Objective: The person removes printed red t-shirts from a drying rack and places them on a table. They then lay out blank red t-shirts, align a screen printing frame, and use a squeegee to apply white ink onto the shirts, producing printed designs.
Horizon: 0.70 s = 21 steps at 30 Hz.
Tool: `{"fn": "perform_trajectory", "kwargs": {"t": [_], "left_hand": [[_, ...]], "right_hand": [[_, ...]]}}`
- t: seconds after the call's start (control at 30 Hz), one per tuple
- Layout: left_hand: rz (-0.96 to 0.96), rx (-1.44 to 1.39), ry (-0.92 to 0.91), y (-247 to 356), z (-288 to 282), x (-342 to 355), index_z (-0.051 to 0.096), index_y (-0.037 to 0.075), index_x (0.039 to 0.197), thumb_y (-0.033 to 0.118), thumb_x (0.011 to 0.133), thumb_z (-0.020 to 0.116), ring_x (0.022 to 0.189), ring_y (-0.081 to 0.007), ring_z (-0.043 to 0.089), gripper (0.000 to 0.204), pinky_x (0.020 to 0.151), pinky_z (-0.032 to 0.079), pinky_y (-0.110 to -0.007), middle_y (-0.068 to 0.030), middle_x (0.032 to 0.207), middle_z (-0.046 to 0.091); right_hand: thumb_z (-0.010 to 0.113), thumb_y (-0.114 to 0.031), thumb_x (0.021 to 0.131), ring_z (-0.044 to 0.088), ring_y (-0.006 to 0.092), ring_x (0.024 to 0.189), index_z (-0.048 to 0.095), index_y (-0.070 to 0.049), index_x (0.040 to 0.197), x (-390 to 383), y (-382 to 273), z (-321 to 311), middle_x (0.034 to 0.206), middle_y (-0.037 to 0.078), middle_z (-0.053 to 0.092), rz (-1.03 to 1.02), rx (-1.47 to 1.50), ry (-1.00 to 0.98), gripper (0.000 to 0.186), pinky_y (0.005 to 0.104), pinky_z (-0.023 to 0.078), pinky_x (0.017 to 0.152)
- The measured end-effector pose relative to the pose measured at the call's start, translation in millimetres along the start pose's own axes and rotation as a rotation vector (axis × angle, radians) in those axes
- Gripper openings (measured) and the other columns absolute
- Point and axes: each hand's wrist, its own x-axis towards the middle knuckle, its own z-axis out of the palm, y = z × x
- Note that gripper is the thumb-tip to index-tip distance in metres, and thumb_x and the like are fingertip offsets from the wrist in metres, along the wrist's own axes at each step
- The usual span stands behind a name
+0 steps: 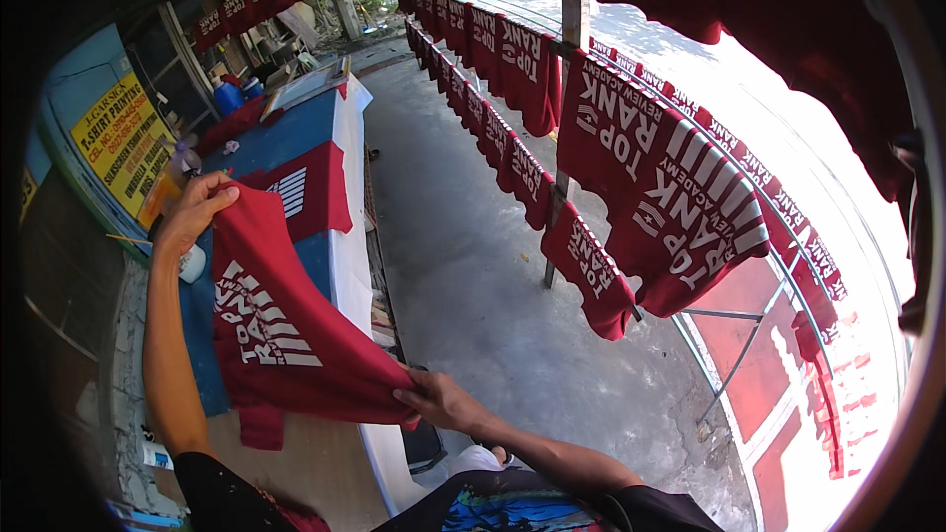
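A dark red T-shirt [266, 266] with a white print on it hangs stretched between my two hands over the table. My left hand [197, 207] pinches its upper corner at the far left. Closed on the opposite edge, near the table's right side, is my right hand [439, 399]. What looks like a sleeve droops at the near end, above the wooden board. Behind the held shirt, another red garment [330, 202] with white stripes lies flat on the blue tabletop [202, 310].
Red printed garments [512, 64] hang in rows on rails to the right, along a concrete floor [463, 276]. A white tub [192, 264] stands by my left forearm. A yellow sign [120, 143] and blue containers [229, 96] are at the left. A post [574, 20] rises beyond.
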Motion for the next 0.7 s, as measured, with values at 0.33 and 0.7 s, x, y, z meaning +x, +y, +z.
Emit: {"fn": "perform_trajectory", "kwargs": {"t": [0.33, 0.7], "left_hand": [[0.165, -0.094, 0.061, 99, 28, -36, 0.071, 0.012, 0.111, 0.028, 0.108, 0.067, 0.094, -0.0037, 0.061, 0.017, 0.088, 0.048, -0.026, 0.0068, 0.100, 0.069], [0.359, -0.353, -0.031, 231, 159, -44, 0.072, 0.018, 0.124, 0.039, 0.104, 0.073, 0.100, -0.0046, 0.064, 0.029, 0.081, 0.050, -0.028, 0.0089, 0.109, 0.073]], "right_hand": [[0.066, -0.021, 0.110, 0.072, 0.0126, 0.101, 0.069, 0.007, 0.127, -130, -97, -70, 0.107, 0.008, 0.079, -0.021, -0.220, 0.121, 0.033, 0.0317, 0.058, 0.092], [0.073, -0.013, 0.104, 0.066, 0.0107, 0.092, 0.067, 0.005, 0.120, -383, -225, -179, 0.099, 0.005, 0.072, -0.308, -0.759, 0.769, 0.024, 0.0304, 0.055, 0.083]]}}
